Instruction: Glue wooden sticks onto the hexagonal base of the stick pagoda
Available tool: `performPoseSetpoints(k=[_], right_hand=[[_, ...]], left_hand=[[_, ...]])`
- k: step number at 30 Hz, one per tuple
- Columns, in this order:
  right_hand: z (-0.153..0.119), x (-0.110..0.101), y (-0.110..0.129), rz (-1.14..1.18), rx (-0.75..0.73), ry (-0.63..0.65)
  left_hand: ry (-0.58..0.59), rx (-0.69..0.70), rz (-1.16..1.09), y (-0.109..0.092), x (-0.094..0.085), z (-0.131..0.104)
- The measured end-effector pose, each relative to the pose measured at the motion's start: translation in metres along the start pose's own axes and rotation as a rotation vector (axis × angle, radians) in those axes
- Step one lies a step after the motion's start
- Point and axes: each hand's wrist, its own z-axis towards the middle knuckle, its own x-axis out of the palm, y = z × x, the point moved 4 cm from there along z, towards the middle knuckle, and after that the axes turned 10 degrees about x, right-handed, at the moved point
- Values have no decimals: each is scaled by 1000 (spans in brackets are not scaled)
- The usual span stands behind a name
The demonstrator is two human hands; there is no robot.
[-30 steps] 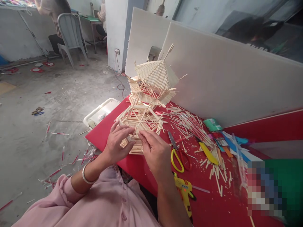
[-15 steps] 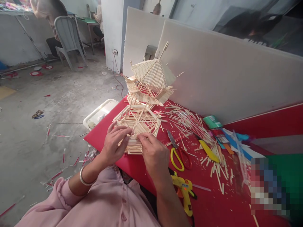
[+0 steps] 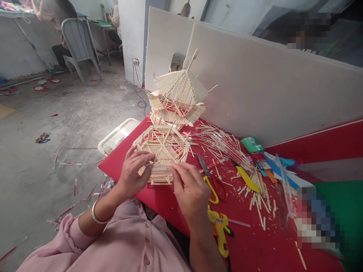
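A partly filled lattice of thin wooden sticks (image 3: 160, 145) lies at the table's near edge. My left hand (image 3: 136, 172) rests at its near left side, fingers stretched and thumb a little apart from the index finger. Over the near right edge, my right hand (image 3: 191, 189) has thumb and index finger pressed together; whatever is between them is too small to make out. Behind the lattice stands a tiered stick model (image 3: 178, 90) with a pointed roof.
On the red table (image 3: 249, 245), right of my hand, are scissors (image 3: 210, 177), a yellow glue gun (image 3: 219, 230), a yellow-handled cutter (image 3: 247, 179) and loose sticks (image 3: 227, 145). Pale boards (image 3: 241, 79) stand behind. A chair (image 3: 78, 43) and another person (image 3: 58, 19) are far left.
My right hand has moved right and slightly towards me, away from the left fingertips. My left hand stays by the lattice. The whole view has shifted slightly.
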Motion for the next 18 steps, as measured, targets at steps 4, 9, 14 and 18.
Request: performPoseSetpoints(k=[4,9,14,18], right_hand=[[-2,-16,-26,2,196,-104],[1,-8,-42,78,222,66],[6,0,-40,77,103,89],[11,1,-39,31,35,104]], left_hand=[[14,-3,-6,3,1,-2],[13,-5,-3,4,1,-3],[21,-14,13,3,0,-2],[21,-21,25,3,0,-1]])
